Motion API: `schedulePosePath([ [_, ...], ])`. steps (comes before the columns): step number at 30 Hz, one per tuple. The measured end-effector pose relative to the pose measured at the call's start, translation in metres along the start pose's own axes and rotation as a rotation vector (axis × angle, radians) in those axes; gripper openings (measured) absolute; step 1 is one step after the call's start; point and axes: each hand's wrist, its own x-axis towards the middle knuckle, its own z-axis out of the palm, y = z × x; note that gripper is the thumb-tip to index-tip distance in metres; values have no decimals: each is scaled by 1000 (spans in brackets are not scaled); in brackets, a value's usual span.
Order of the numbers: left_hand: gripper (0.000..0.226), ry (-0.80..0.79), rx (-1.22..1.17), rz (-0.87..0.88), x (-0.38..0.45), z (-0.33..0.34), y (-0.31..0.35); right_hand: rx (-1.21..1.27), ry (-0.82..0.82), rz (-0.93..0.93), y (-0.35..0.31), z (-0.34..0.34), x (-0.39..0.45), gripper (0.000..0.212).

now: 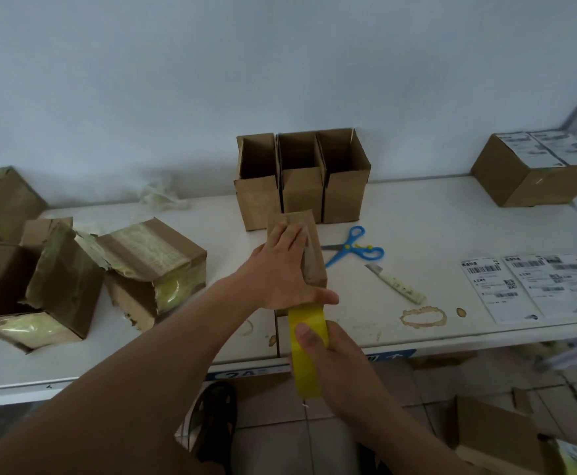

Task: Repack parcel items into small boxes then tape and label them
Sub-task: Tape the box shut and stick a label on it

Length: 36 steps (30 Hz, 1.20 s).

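Taping a small closed box [297, 250] near the front edge of the table [417, 214], just before three open boxes [301, 176] standing in a row.

Left hand [280, 269] laid flat on the box top, fingers straight and spread, thumb hooked over the near end; pressing, not gripping. Right hand [328, 351] wrapped round a yellow tape roll [306, 354], thumb pinned across its outer face, roll held just below the box's near end and partly past the table edge.

Probably light and fairly stiff, thin corrugated card: likely to skid on the smooth top under the pull of tape, hence the weight from above. Best held flat on top or by the two long sides; corners and flap seam softer, apt to dent under a squeeze. Tape slick on the back, sticky on the face, easy to twist.

Hard to make out: any stretched strip between roll and box, the free end, and the near face of the box, all behind the hands. Contents unseen. Right fingers hidden behind the roll. Print on the labels [533, 286] blurred. Scissors [355, 250] and knife [396, 284] lying beside the box, untouched. Torn cartons [74, 275] at left, their contents unclear.
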Motion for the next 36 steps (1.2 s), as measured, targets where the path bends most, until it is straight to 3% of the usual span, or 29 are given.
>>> schedulePosePath([
  [16, 122, 36, 69, -25, 5, -4, 3, 222, -86, 86, -14, -1, 11, 28],
  [23, 105, 119, -104, -45, -4, -4, 4, 8, -79, 55, -16, -14, 9, 36],
  [25, 98, 236, -209, -98, -15, -2, 8, 0, -93, 45, -15, -17, 8, 33],
  [28, 66, 528, -545, -293, -45, -1, 25, -14, -109, 32, -13, -20, 7, 37],
  [29, 63, 508, -673, -378, -56, 0, 31, -36, -104, 20, -12, -21, 8, 39],
  [33, 64, 111, -1000, -611, -82, 18, 41, -80, -118, 14, -15, -22, 9, 43],
  [36, 55, -1, -1337, -685, -89, 21, 43, -63, -146, 66, -16, -25, 12, 50],
])
